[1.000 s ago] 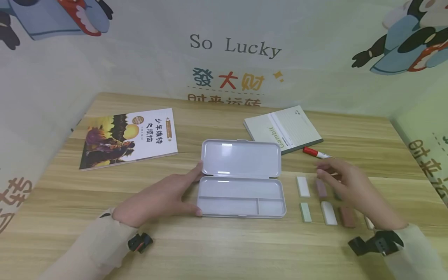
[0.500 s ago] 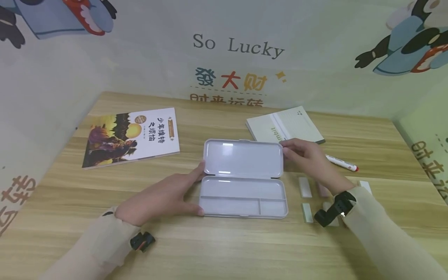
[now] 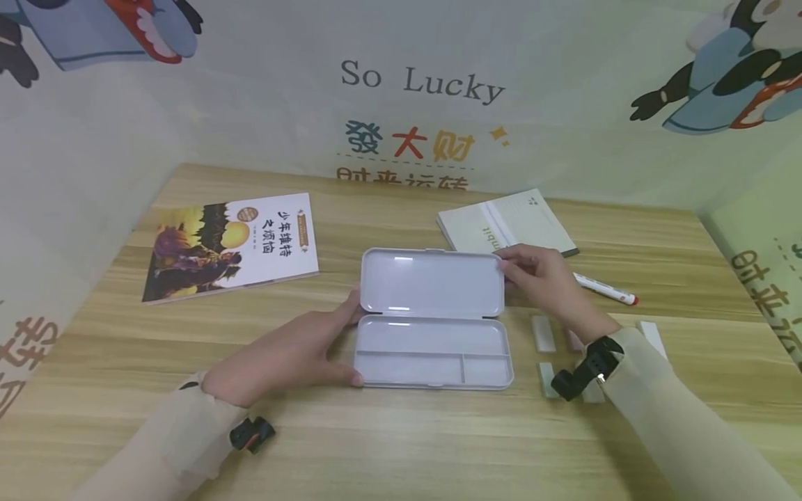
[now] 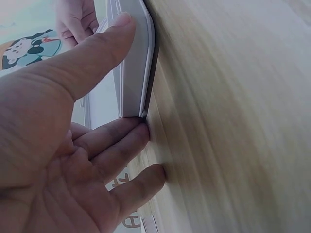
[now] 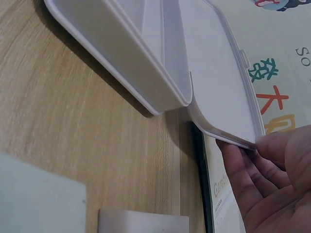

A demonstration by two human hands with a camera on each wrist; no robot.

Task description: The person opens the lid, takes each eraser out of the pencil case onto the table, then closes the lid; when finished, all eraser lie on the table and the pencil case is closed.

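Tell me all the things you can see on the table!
Pencil case: one, pale grey, open, empty, table middle.
Storybook: one, colourful cover, back left.
Notebook: one, pale green, back right.
Marker: one, white with red cap, right of the notebook.
Erasers: several small blocks, white, pale green and pinkish, right of the case, partly hidden by the arm.
Table: one, light wood.
Left hand: holds the case's left end.
Right hand: pinches the lid's right corner.
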